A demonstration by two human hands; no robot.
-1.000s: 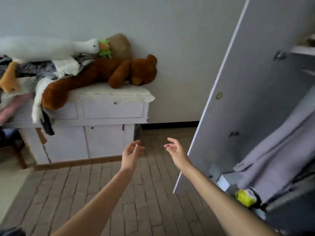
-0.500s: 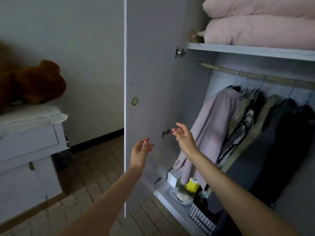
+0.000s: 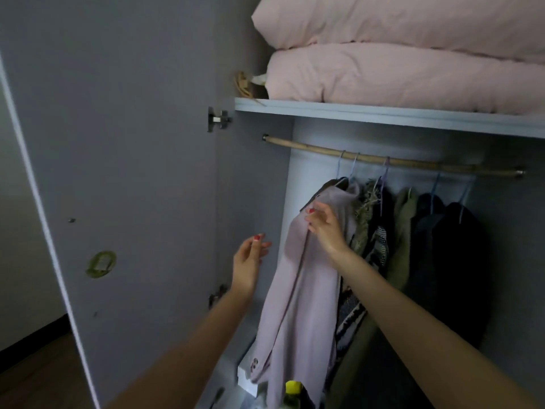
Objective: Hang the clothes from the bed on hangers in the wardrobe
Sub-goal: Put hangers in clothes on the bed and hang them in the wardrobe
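The wardrobe stands open in front of me, its door (image 3: pixel 132 172) swung out to the left. A wooden rail (image 3: pixel 398 162) carries several hangers with clothes. The leftmost is a pale lilac jacket (image 3: pixel 298 290); darker garments (image 3: pixel 442 231) hang to its right. My right hand (image 3: pixel 324 225) reaches the jacket's shoulder, its fingertips touching the fabric, fingers loosely bent. My left hand (image 3: pixel 249 261) hovers open just left of the jacket, holding nothing. The bed and its clothes are out of view.
Folded pink bedding (image 3: pixel 398 54) fills the shelf (image 3: pixel 383 115) above the rail. Low in the wardrobe lie a white box (image 3: pixel 247 379) and a yellow-capped bottle (image 3: pixel 293 388). Dark wooden floor (image 3: pixel 35 376) shows at the lower left.
My view has swung from the dresser with plush toys to the wardrobe's inside. Both hands have risen toward the lilac jacket, and the right one now touches its shoulder.
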